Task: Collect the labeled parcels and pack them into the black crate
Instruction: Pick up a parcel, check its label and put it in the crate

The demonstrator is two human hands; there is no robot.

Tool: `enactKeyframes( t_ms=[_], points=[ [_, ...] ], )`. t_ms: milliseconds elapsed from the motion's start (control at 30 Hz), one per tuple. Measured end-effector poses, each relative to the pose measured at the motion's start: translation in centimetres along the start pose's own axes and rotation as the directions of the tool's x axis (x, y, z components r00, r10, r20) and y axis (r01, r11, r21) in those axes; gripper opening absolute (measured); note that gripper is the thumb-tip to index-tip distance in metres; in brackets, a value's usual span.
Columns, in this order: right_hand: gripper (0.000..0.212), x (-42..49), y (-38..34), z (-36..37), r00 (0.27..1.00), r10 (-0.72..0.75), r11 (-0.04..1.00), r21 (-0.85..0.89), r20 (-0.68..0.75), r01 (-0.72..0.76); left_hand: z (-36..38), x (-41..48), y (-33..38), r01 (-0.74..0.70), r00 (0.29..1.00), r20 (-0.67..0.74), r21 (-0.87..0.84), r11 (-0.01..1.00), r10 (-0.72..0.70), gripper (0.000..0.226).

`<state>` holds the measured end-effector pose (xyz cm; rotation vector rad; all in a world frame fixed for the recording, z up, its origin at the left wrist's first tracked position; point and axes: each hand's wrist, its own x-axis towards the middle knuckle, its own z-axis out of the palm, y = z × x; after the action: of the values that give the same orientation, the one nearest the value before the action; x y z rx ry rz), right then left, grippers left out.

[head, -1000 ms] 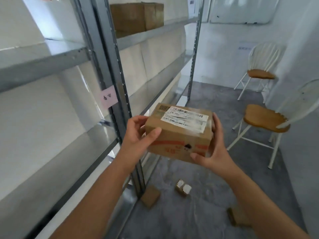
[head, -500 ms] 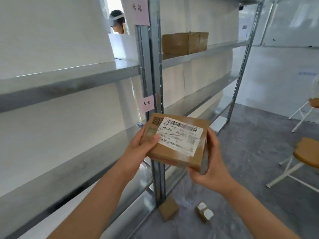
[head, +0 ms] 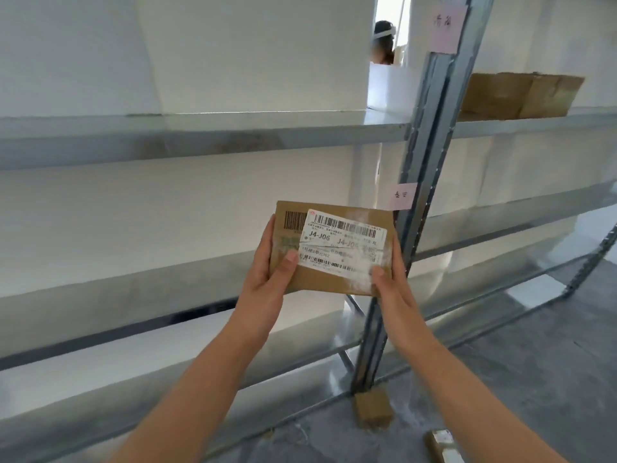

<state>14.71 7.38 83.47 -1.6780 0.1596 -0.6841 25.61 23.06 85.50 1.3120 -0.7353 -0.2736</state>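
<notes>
I hold a brown cardboard parcel [head: 330,279] with both hands in front of the metal shelving. Its face is turned toward me and carries a white shipping label [head: 344,243] reading J4-J06 with barcodes. My left hand [head: 270,275] grips the parcel's left edge, thumb on its front. My right hand [head: 390,279] grips the lower right corner, thumb over the label's taped part. No black crate is in view.
Grey metal shelves [head: 233,132] span the view, with an upright post [head: 424,182] bearing pink tags. Another cardboard box [head: 514,95] sits on the upper right shelf. Two small boxes [head: 372,411] lie on the grey floor. A person [head: 384,41] stands behind the shelving.
My view has swung left toward the shelves, and the chairs have left the frame. I have tilted the parcel up, so its labeled face now points straight at me.
</notes>
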Motion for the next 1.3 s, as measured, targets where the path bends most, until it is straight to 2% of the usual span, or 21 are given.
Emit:
enactKeyframes(
  t_ms=[100,300,433,667,733,767,800,900,1000,1100,1167,1300],
  points=[
    [0.048,0.8,-0.6,4.8,0.997,0.016,1.0,0.011,0.074,-0.016,-4.6,-1.9,1.4,-0.012,0.996,-0.09,0.019,1.0,0.014,0.055],
    [0.049,0.4,-2.6,19.0,0.962,-0.02,0.997,0.08,0.271,-0.002,-17.0,-8.5,4.9,-0.043,0.958,-0.279,0.105,0.994,0.071,0.061],
    [0.049,-2.5,-4.6,30.2,0.905,-0.05,0.988,0.155,0.422,-0.017,-26.4,-15.3,7.8,-0.01,0.906,-0.416,0.18,0.984,0.085,0.06],
    [0.052,-8.9,-6.9,47.6,0.816,-0.076,0.972,0.224,0.573,-0.066,-39.3,-28.1,12.3,0.117,0.796,-0.598,0.308,0.944,0.097,0.059],
    [0.055,-11.0,-7.2,53.8,0.733,-0.106,0.972,0.224,0.672,-0.065,-43.4,-32.4,13.4,0.161,0.736,-0.675,0.245,0.956,0.049,0.058],
    [0.057,-12.9,-7.2,59.7,0.639,-0.109,0.975,0.208,0.761,-0.082,-47.3,-36.0,13.7,0.179,0.652,-0.756,0.221,0.959,0.053,0.057],
    [0.058,-14.0,-7.4,62.3,0.579,-0.1,0.978,0.187,0.809,-0.092,-49.3,-37.9,13.5,0.182,0.607,-0.792,0.223,0.958,0.069,0.057],
    [0.061,-14.7,-7.5,62.5,0.589,-0.089,0.969,0.207,0.803,-0.137,-49.5,-38.9,12.8,0.207,0.623,-0.782,0.195,0.959,0.025,0.062],
    [0.052,-14.6,-6.5,63.8,0.572,-0.075,0.962,0.211,0.817,-0.175,-49.8,-39.6,12.9,0.237,0.635,-0.772,0.201,0.951,0.005,0.067],
    [0.048,-15.3,-5.8,71.5,0.409,-0.117,0.965,0.2,0.905,-0.167,-54.3,-42.4,13.1,0.25,0.501,-0.865,0.19,0.949,0.041,0.07],
    [0.048,-15.8,-5.9,76.6,0.309,-0.142,0.959,0.208,0.94,-0.193,-57.2,-44.0,13.5,0.269,0.4,-0.914,0.188,0.945,0.068,0.063],
    [0.052,-16.8,-5.7,85.3,0.142,-0.189,0.952,0.217,0.972,-0.216,-63.0,-46.6,14.2,0.335,0.2,-0.974,0.17,0.927,0.107,0.054]
  ],
)
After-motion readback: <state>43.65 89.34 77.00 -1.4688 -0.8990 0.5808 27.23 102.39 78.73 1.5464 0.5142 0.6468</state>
